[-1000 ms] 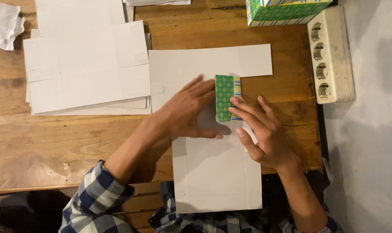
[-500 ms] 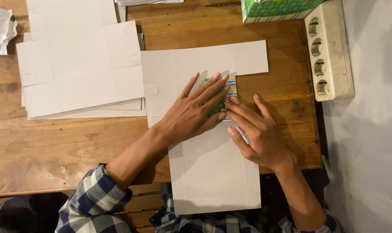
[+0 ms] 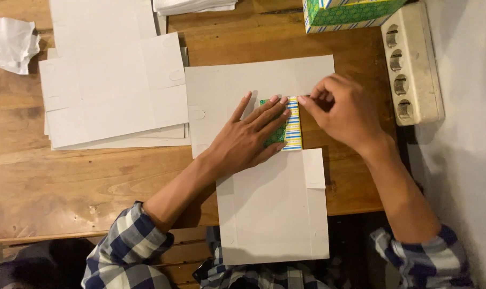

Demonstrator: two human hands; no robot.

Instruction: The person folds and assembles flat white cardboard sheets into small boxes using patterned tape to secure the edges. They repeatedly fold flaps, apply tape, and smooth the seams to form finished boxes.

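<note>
Two hands (image 3: 299, 126) on folded flap (image 3: 292, 126)

A brown wooden table (image 3: 93, 182) fills the frame, bearing an unfolded white cardboard sheet (image 3: 269, 214) at centre, a stack of similar flat sheets (image 3: 109, 91) at upper left, crumpled paper (image 3: 15, 45) at the far left edge, a green patterned box (image 3: 350, 13) at the top and a beige power strip (image 3: 411, 67) at upper right

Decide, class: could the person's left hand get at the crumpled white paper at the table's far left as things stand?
Probably yes: the left hand lies flat on the folded green flap, holding nothing, and only flat card sheets lie toward the crumpled white paper.
</note>
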